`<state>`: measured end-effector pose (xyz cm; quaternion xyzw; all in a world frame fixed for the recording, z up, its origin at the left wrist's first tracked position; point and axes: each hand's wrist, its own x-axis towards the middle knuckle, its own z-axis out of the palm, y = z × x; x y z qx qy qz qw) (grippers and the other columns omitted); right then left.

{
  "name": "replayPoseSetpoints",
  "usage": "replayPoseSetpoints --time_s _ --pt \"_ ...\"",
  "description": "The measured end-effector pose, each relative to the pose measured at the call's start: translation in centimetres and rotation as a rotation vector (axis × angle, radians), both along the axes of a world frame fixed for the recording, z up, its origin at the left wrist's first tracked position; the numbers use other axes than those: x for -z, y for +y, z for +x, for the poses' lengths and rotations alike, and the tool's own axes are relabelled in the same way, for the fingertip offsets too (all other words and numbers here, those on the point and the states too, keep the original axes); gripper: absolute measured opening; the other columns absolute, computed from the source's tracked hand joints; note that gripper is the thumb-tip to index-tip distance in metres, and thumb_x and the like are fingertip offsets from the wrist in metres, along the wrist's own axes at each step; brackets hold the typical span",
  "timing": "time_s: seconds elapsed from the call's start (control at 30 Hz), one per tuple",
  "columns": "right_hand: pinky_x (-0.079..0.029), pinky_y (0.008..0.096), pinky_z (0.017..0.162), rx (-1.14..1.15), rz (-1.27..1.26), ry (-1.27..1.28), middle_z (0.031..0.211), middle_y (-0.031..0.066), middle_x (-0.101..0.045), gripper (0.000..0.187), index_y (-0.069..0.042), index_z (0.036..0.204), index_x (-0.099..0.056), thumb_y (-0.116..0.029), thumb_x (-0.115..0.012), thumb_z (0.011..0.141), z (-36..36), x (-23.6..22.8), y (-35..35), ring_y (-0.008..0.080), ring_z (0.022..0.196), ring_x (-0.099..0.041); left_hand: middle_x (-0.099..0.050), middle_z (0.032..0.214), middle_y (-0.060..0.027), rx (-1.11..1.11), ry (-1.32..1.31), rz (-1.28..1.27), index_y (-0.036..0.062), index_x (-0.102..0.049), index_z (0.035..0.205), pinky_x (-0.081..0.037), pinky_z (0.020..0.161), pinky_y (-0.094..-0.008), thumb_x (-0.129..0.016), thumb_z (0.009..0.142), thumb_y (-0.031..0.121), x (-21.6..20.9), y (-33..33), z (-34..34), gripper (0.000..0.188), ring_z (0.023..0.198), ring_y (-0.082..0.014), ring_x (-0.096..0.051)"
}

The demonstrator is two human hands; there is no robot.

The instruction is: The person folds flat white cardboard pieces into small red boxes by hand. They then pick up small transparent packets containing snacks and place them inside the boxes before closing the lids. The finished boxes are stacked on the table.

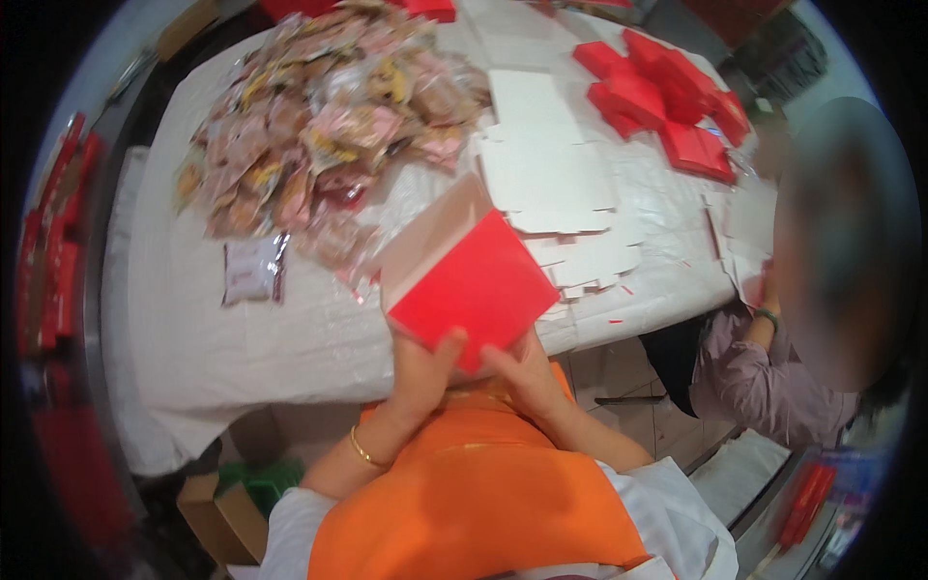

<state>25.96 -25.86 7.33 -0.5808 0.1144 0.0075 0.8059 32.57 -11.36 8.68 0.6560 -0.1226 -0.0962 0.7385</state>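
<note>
A red cardboard box [476,282] with a pale inner flap raised at its far side is held in front of my body, just over the table's near edge. My left hand [422,372] grips its lower left corner, the thumb lying on the red face. My right hand [522,372] closes on the lower right side, its thumb close to the other one. The fingers behind the box are hidden. Past the box lies a stack of flat white box blanks [546,164]. To its left rises a heap of small wrapped packets [329,116].
A lone packet [253,270] lies on the white-covered table [184,338]. Several folded red boxes [667,97] are piled at the far right. A co-worker's hand [768,290] holds a pale sheet at the right edge. Below left stands a brown carton [227,522].
</note>
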Motion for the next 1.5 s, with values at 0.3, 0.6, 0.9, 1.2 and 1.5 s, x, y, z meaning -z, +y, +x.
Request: replayPoseSetpoints --time_s 0.3,0.6,0.9,1.2,1.5 --pt "-0.038 0.0371 0.100 -0.090 -0.246 -0.373 0.139 0.0136 -0.039 0.066 -0.003 0.146 -0.023 -0.033 -0.053 0.095 0.9 -3.2 -4.5 0.0225 0.121 -0.046 -0.030 0.143 -0.0203 0.104 -0.011 -0.096 0.0040 0.007 0.149 -0.034 0.106 -0.0386 -0.069 0.084 0.011 -1.2 3.3 -2.1 0.100 0.130 -0.0273 -0.038" --pt "-0.039 0.0366 0.098 0.007 -0.327 -0.388 0.139 0.0148 -0.037 0.059 -0.002 0.142 -0.027 -0.010 -0.054 0.091 -0.8 -3.3 -2.9 0.0210 0.116 -0.047 -0.031 0.143 -0.0224 0.223 -0.165 0.153 0.0023 0.004 0.148 -0.033 0.107 -0.0416 -0.073 0.083 0.029 1.7 4.6 -4.4 0.104 0.130 -0.0305 -0.037" --pt "-0.043 0.0372 0.094 0.004 -0.458 -0.578 0.132 0.0198 -0.041 0.053 -0.002 0.134 -0.031 -0.012 -0.058 0.090 -1.5 -2.2 -3.7 0.0231 0.114 -0.049 -0.051 0.116 -0.0198 0.145 -0.416 0.041 0.0004 -0.043 0.121 -0.042 0.087 -0.0379 -0.053 0.092 0.048 1.5 4.7 -2.7 0.057 0.102 -0.0292 -0.052" --pt "-0.040 0.0364 0.095 0.014 -0.460 -0.627 0.127 0.0158 -0.043 0.051 -0.003 0.131 -0.034 -0.016 -0.060 0.088 -1.0 -2.6 -3.8 0.0218 0.113 -0.047 -0.061 0.096 -0.0182 0.061 -0.404 0.081 -0.0023 -0.060 0.107 -0.046 0.077 -0.0351 -0.027 0.097 0.056 -0.8 3.7 -1.5 0.068 0.085 -0.0300 -0.059" --pt "-0.043 0.0353 0.089 -0.180 -0.225 -0.380 0.118 0.0117 -0.051 0.060 -0.001 0.120 -0.045 -0.054 -0.050 0.092 1.4 -4.9 -6.2 0.0199 0.106 -0.051 -0.063 0.090 -0.0196 0.005 -0.455 0.101 -0.0029 -0.064 0.100 -0.048 0.070 -0.0335 -0.029 0.098 0.049 -1.0 3.7 -1.4 0.063 0.078 -0.0302 -0.062"
